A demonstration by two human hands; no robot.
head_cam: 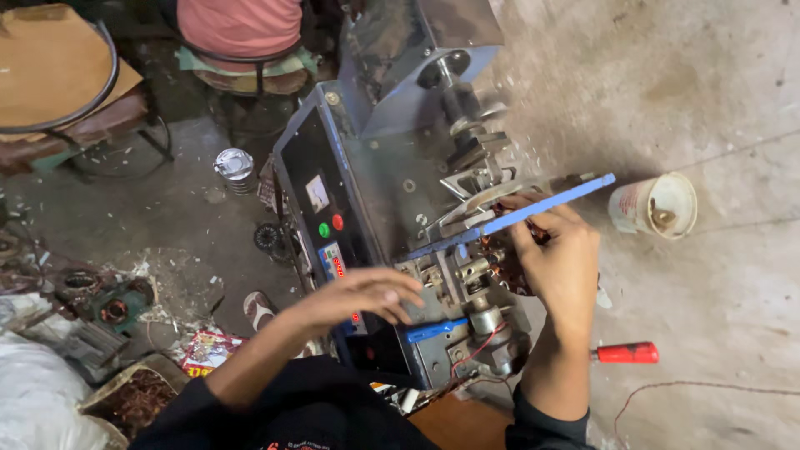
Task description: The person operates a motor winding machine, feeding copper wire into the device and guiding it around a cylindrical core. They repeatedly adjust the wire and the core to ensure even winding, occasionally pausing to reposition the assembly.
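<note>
A grey metal winding machine [392, 167] stands on the floor, with a black control panel [312, 196] bearing a green and a red button. My right hand [558, 258] grips a round motor core wound with copper wire [500, 258], held against the machine's clamp under a long blue bar [533, 208]. My left hand [367, 296] hovers with fingers spread just over the panel's lower edge, near a small blue lever [433, 331]. It holds nothing.
A white plastic cup [658, 206] stands on the concrete floor at right. A red-handled tool [625, 352] lies near my right forearm. A person in a pink top sits on a stool [242, 33] behind the machine. Scrap copper coils and motor parts [117, 308] litter the left.
</note>
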